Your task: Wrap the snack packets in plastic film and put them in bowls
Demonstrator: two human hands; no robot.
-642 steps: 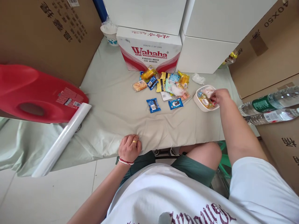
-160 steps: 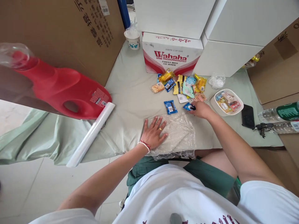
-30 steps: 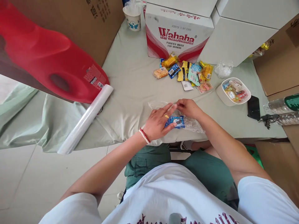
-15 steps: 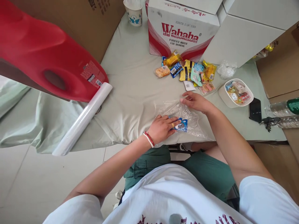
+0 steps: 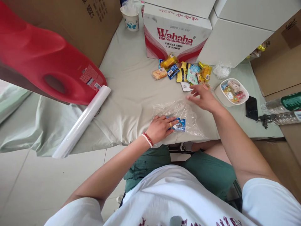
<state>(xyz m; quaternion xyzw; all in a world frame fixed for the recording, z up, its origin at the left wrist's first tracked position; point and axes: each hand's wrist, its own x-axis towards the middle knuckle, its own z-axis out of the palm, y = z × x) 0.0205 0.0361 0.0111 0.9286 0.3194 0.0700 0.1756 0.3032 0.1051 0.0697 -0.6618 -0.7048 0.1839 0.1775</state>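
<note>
My left hand (image 5: 160,128) lies flat on a small blue snack packet (image 5: 181,125), its fingers stretched over the packet's left part. Under them spreads a thin sheet or bag of clear plastic (image 5: 194,121), crumpled toward the table's front edge. My right hand (image 5: 202,99) hovers with parted fingers just beyond the plastic and holds nothing. Its fingertips are near a pile of small wrapped snacks (image 5: 181,76) in yellow, blue, orange and pale green, and cover part of the pile's near side.
A white tub (image 5: 224,98) with wrapped sweets stands right of the pile, by a black phone (image 5: 251,108). On the left are a plastic wrap roll (image 5: 82,122) and a red jug (image 5: 70,69). A Wahaba-style water carton (image 5: 176,37) and paper cup (image 5: 131,22) stand behind.
My right hand has left the plastic and moved up toward the snack pile, its fingers spreading. My left hand stays on the blue packet. The view has shifted slightly.
</note>
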